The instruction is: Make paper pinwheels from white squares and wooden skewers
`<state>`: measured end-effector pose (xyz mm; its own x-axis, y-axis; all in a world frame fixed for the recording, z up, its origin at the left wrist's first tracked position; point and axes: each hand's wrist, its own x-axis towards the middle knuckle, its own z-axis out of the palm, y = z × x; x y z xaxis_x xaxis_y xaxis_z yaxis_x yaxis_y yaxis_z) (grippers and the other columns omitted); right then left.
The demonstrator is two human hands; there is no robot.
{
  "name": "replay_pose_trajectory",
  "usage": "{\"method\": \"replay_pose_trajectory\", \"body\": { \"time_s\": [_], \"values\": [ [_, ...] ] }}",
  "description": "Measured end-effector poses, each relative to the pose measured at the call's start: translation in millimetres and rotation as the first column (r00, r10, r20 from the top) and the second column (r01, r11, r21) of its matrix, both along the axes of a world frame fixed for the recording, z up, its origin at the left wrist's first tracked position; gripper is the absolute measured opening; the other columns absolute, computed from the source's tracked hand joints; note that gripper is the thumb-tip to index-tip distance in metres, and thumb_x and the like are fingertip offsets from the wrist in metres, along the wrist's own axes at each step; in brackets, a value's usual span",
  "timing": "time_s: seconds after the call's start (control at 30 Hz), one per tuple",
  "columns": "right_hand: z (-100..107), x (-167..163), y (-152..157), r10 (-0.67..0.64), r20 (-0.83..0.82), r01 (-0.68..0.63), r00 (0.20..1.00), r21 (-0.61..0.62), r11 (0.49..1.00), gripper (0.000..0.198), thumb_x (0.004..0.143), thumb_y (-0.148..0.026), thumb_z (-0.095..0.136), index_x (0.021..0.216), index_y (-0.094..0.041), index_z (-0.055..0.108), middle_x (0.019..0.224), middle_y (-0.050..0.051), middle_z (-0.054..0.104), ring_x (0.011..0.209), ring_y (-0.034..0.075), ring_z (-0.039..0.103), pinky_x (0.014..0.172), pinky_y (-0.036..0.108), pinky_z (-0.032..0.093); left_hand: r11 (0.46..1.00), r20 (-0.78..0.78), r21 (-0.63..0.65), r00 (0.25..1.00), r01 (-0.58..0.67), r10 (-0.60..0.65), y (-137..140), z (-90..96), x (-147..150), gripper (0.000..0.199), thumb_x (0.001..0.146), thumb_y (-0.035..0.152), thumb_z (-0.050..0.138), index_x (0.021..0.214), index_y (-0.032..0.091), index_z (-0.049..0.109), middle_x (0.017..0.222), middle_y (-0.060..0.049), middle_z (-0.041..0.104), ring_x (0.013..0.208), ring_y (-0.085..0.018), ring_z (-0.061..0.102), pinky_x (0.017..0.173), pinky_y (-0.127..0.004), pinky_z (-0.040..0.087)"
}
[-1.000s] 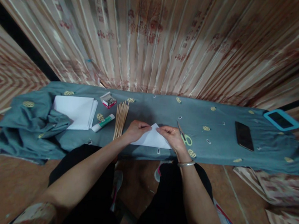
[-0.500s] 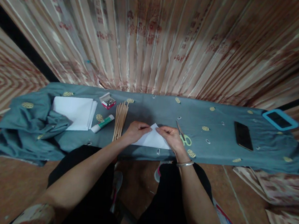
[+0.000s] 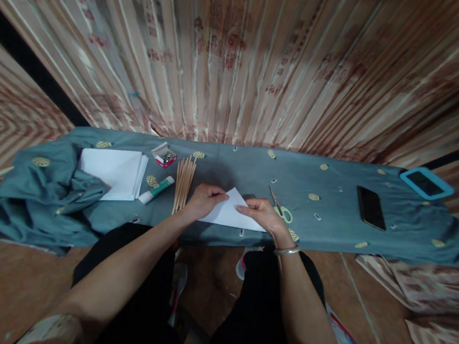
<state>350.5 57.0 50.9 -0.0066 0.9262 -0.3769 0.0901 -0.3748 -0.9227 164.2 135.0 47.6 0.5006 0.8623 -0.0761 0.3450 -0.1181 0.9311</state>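
A white sheet of paper (image 3: 231,212), folded to a point at its far end, lies at the near edge of the cloth-covered table. My left hand (image 3: 206,200) grips its left slanted edge between thumb and fingers. On the opposite slanted edge, my right hand (image 3: 263,213) pinches the paper, thumb on top. Just beyond the right hand are scissors (image 3: 285,215) with pale green handles. A bundle of thin wooden sticks (image 3: 184,182) lies to the left of the left hand.
Left of the sticks are a glue stick (image 3: 156,190), an open small box of metal pins (image 3: 165,155) and a stack of white paper (image 3: 111,172). A black phone (image 3: 370,208) and a blue-framed device (image 3: 426,183) lie at the right. A curtain (image 3: 234,56) hangs behind the table.
My right hand has slid down the paper's right edge, away from the tip. My left hand has shifted slightly left, and the paper's point now shows uncovered.
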Motion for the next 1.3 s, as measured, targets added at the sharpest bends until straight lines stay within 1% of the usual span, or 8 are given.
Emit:
{"method": "replay_pose_trajectory", "body": {
  "time_s": [0.2, 0.4, 0.6, 0.83, 0.97, 1.07, 1.17, 1.3],
  "values": [
    [0.4, 6.0, -2.8, 0.030, 0.049, -0.032, 0.998, 0.041, 0.999, 0.049, 0.051, -0.061, 0.079, 0.057, -0.015, 0.064, 0.047, -0.007, 0.053, 0.046, 0.005, 0.038, 0.046, 0.022, 0.024, 0.995, 0.056, -0.021, 0.994, -0.093, 0.094, 10.5, 0.2, -10.7, 0.027, 0.067, 0.040, 0.066, 0.073, 0.016, 0.075, 0.063, 0.000, 0.067, 0.058, -0.013, 0.053, 0.052, -0.022, 0.036],
    [0.0, 15.3, -7.1, -0.005, 0.032, 0.001, 0.999, 0.147, 0.989, 0.045, 0.055, -0.061, 0.078, 0.059, -0.017, 0.070, 0.053, -0.001, 0.063, 0.049, 0.008, 0.049, 0.050, 0.022, 0.035, 0.977, 0.130, -0.105, 0.972, -0.185, 0.198, 20.0, 5.9, -19.6, 0.040, 0.056, 0.051, 0.074, 0.074, 0.016, 0.075, 0.063, -0.001, 0.067, 0.055, -0.013, 0.052, 0.052, -0.024, 0.037],
    [6.8, 16.3, -10.9, -0.143, -0.023, 0.145, 0.989, 0.202, 0.969, 0.038, 0.056, -0.055, 0.080, 0.058, -0.018, 0.070, 0.056, 0.000, 0.066, 0.049, 0.008, 0.048, 0.049, 0.022, 0.034, 0.961, 0.184, -0.138, 0.948, -0.238, 0.261, 18.3, 10.2, -21.7, 0.043, 0.054, 0.052, 0.078, 0.078, 0.016, 0.076, 0.067, -0.001, 0.070, 0.058, -0.014, 0.056, 0.054, -0.024, 0.039],
    [6.6, 17.9, -8.2, -0.306, -0.107, 0.323, 0.946, 0.233, 0.917, 0.036, 0.053, -0.052, 0.083, 0.057, -0.018, 0.070, 0.055, 0.000, 0.066, 0.047, 0.007, 0.047, 0.047, 0.022, 0.032, 0.944, 0.199, -0.166, 0.928, -0.285, 0.315, 16.4, 6.9, -20.7, 0.046, 0.053, 0.052, 0.080, 0.081, 0.015, 0.076, 0.068, -0.002, 0.071, 0.060, -0.015, 0.059, 0.057, -0.024, 0.042],
    [2.6, 13.9, -5.1, -0.425, -0.253, 0.474, 0.869, 0.184, 0.861, 0.039, 0.048, -0.052, 0.086, 0.058, -0.019, 0.068, 0.052, -0.002, 0.061, 0.048, 0.008, 0.049, 0.050, 0.023, 0.039, 0.934, 0.292, -0.233, 0.897, -0.270, 0.332, 11.5, 8.7, -16.1, 0.044, 0.052, 0.049, 0.081, 0.079, 0.015, 0.076, 0.071, -0.002, 0.072, 0.066, -0.016, 0.061, 0.065, -0.026, 0.047],
    [0.7, 7.0, -4.0, -0.439, -0.350, 0.505, 0.827, 0.123, 0.854, 0.043, 0.046, -0.054, 0.086, 0.067, -0.020, 0.069, 0.062, 0.000, 0.066, 0.057, 0.012, 0.059, 0.057, 0.025, 0.046, 0.923, 0.329, -0.258, 0.872, -0.285, 0.361, 9.4, 10.2, -13.7, 0.042, 0.051, 0.048, 0.081, 0.076, 0.016, 0.075, 0.072, -0.002, 0.072, 0.067, -0.016, 0.061, 0.065, -0.026, 0.047],
    [1.8, 6.6, -4.1, -0.416, -0.359, 0.494, 0.836, 0.160, 0.855, 0.045, 0.051, -0.055, 0.084, 0.078, -0.022, 0.071, 0.081, 0.004, 0.073, 0.072, 0.016, 0.065, 0.066, 0.027, 0.050, 0.936, 0.297, -0.226, 0.896, -0.270, 0.330, 9.1, 8.9, -13.4, 0.039, 0.055, 0.048, 0.078, 0.076, 0.015, 0.075, 0.070, -0.002, 0.071, 0.063, -0.015, 0.059, 0.060, -0.025, 0.045],
    [3.4, 13.5, -3.8, -0.421, -0.213, 0.470, 0.882, 0.312, 0.826, 0.043, 0.059, -0.052, 0.081, 0.091, -0.024, 0.072, 0.098, 0.005, 0.074, 0.091, 0.019, 0.066, 0.080, 0.031, 0.051, 0.981, 0.175, -0.046, 0.966, -0.187, 0.192, 6.0, 6.5, -11.6, 0.026, 0.064, 0.040, 0.071, 0.072, 0.016, 0.074, 0.067, -0.001, 0.070, 0.063, -0.015, 0.057, 0.059, -0.024, 0.042]
  ]
}}
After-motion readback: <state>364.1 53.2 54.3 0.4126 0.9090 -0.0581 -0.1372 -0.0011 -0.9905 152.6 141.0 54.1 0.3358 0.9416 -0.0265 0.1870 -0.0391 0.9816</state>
